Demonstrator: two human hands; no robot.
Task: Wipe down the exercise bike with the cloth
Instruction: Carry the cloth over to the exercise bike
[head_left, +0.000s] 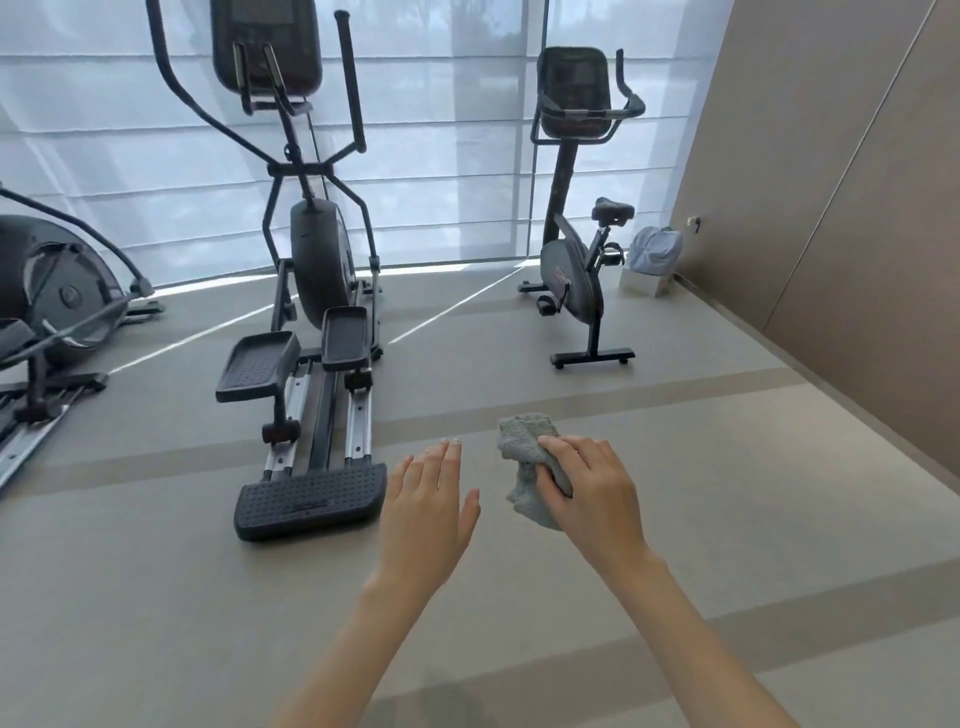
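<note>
Grey cloth: bunched, gripped in your right hand.
Left hand: fingers straight, holding nothing.
Exercise bike: well ahead, untouched.

Bright backlit blinds, wide-angle edge distortion

Single head-worn wide-angle view, forward and downward across the floor, exercise bike well ahead

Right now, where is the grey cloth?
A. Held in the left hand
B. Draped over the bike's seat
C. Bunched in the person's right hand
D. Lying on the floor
C: the right hand grips the crumpled cloth in the air, while the left hand is flat and empty and the exercise bike stands untouched further off.
</note>
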